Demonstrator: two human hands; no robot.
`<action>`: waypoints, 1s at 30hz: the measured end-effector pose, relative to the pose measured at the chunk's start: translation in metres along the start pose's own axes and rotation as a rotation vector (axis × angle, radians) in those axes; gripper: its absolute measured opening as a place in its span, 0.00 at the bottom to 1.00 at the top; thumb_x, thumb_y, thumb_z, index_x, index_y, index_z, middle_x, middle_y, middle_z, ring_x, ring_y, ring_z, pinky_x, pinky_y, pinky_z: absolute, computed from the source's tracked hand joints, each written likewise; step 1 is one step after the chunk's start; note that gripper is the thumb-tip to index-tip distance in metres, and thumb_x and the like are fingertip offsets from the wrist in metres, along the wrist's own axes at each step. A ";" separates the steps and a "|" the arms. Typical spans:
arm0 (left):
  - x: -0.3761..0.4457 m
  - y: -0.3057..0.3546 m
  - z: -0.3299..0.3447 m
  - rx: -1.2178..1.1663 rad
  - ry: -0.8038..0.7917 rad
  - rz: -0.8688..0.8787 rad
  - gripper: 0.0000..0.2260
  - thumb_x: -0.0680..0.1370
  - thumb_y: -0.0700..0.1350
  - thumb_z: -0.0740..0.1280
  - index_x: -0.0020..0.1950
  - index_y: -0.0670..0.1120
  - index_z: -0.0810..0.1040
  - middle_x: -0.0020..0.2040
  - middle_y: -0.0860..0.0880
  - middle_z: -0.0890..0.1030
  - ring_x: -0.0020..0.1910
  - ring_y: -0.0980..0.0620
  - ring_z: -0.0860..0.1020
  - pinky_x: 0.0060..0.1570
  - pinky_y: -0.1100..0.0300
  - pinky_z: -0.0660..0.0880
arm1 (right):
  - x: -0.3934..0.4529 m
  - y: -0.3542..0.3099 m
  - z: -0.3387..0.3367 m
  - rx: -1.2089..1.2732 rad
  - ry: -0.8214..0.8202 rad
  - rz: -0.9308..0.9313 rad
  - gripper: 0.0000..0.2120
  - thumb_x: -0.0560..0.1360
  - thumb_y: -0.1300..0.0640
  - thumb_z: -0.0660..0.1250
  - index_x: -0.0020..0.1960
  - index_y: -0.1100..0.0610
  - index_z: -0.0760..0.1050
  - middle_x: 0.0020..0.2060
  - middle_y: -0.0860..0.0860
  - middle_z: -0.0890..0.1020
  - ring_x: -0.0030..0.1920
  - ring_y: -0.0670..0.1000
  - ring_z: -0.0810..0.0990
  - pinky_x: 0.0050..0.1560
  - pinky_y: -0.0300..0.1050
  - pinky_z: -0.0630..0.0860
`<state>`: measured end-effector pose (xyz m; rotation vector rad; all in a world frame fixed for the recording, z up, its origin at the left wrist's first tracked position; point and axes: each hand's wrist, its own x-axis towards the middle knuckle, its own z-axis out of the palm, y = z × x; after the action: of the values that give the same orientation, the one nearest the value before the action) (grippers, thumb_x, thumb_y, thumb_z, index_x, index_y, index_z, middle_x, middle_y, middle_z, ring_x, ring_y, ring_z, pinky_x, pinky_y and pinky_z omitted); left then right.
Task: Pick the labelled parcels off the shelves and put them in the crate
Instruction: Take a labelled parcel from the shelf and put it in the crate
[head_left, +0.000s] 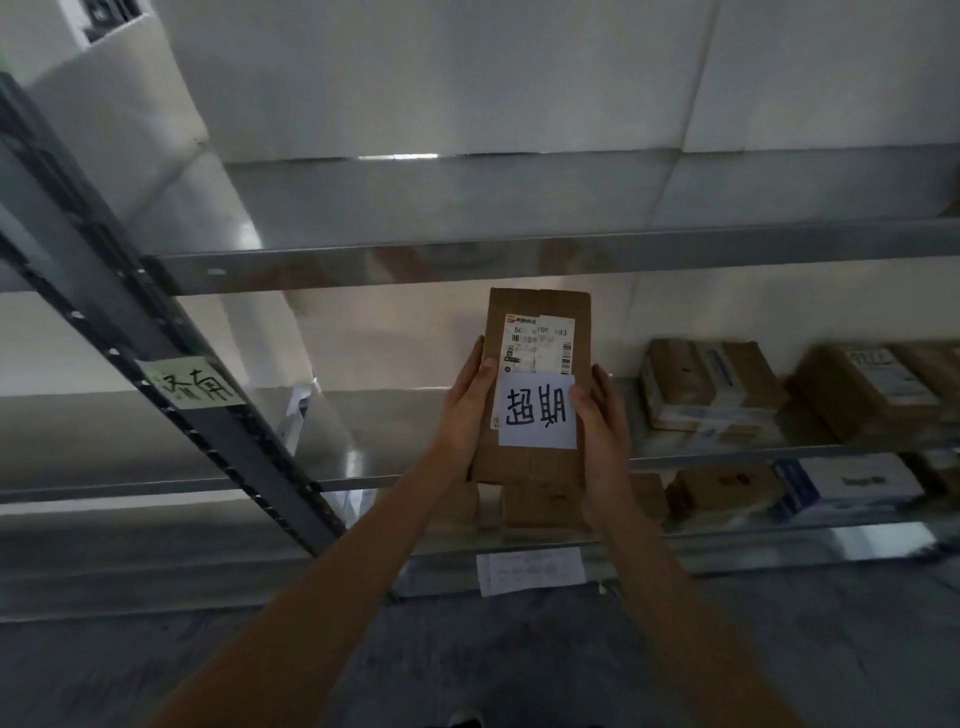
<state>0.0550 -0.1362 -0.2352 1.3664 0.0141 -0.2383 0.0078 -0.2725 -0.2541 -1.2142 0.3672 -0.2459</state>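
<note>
Held upright before the shelf rail: cardboard parcel, left hand and right hand clasping its sides, thumbs across front; keep level, lower toward crate (out of view); white note reads 超期, courier label digits partly legible.

Bare forearms, no sleeves/gloves; left hand & right hand ringless.
</note>
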 end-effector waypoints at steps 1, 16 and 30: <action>0.002 -0.002 0.016 0.004 -0.031 -0.014 0.21 0.82 0.52 0.56 0.75 0.51 0.63 0.65 0.43 0.77 0.60 0.42 0.79 0.61 0.44 0.75 | 0.001 -0.005 -0.014 0.009 0.027 -0.015 0.18 0.77 0.50 0.67 0.65 0.41 0.70 0.55 0.47 0.82 0.48 0.46 0.84 0.39 0.40 0.81; -0.020 -0.079 0.317 0.097 -0.521 -0.180 0.20 0.83 0.56 0.50 0.67 0.51 0.75 0.59 0.47 0.82 0.53 0.48 0.82 0.51 0.56 0.80 | -0.019 -0.087 -0.279 -0.139 0.566 -0.084 0.19 0.80 0.47 0.60 0.70 0.48 0.70 0.60 0.49 0.80 0.57 0.49 0.79 0.56 0.47 0.78; -0.056 -0.141 0.515 0.192 -0.865 -0.126 0.13 0.84 0.44 0.49 0.54 0.56 0.71 0.46 0.57 0.77 0.38 0.72 0.78 0.32 0.78 0.73 | -0.050 -0.119 -0.451 -0.139 0.949 -0.107 0.19 0.81 0.50 0.59 0.71 0.46 0.67 0.61 0.46 0.77 0.58 0.45 0.77 0.54 0.49 0.78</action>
<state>-0.0909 -0.6526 -0.2563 1.3566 -0.6589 -0.9381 -0.2187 -0.6832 -0.2707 -1.1916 1.1529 -0.9083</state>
